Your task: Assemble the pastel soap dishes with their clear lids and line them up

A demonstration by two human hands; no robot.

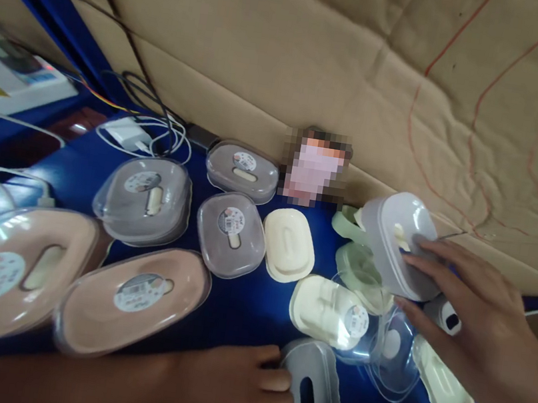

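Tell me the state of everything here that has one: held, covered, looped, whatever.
Grey box: tilted, held in the right hand
Slotted grey piece: touched by the left hand
Three grey boxes further left: under clear covers
Two pink boxes: under clear covers
White cable: loosely looped
Phone-like device: pixelated, cannot tell
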